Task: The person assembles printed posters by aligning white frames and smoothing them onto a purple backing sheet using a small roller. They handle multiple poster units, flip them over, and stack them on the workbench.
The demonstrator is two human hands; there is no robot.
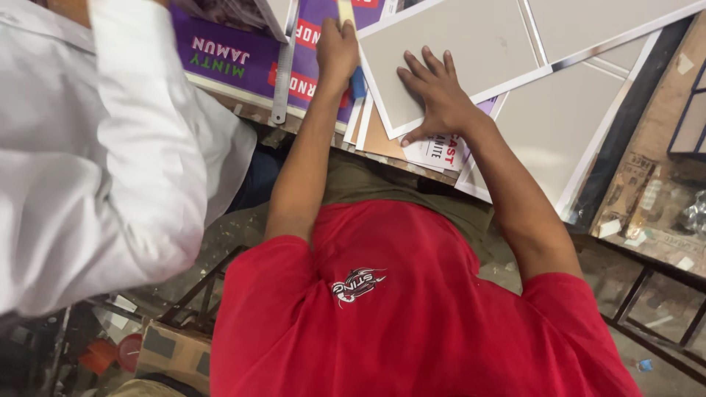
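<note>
Left hand (337,45) is clenched around a slim tool (358,82); a blue part shows below the fist and a pale yellow end above it, and its kind cannot be confirmed; the fist sits just off the left edge of the grey board (448,51), which suggests the tool is being run along that edge. Right hand (439,94) lies flat and released, palm down, fingers spread, thumb pointing towards the left hand; it presses on the near corner of the grey board, probably to keep the panel from sliding while the other hand works.

The grey board has a white border and rests tilted on a stack; under the right hand, printed white sheets (441,151) and a tan sheet (382,140) stick out from beneath it; further grey panels (559,121) lie beyond and to the right of the right hand, overlapping one another.

Left of the left hand lies a purple printed sheet (243,62); a metal ruler (282,66) rests across it, well apart from either hand. A co-worker's white sleeve (103,147) fills the space further left; no hand of that person is in view.

Containers: a cardboard box (173,353) with grey patches sits low on the floor, below and left of the left arm, with its contents not visible; a round red object (129,349) lies just beside it, too blurred to identify; crumpled clear plastic (695,213) lies far right of the right arm, and whether it holds anything cannot be told.
</note>
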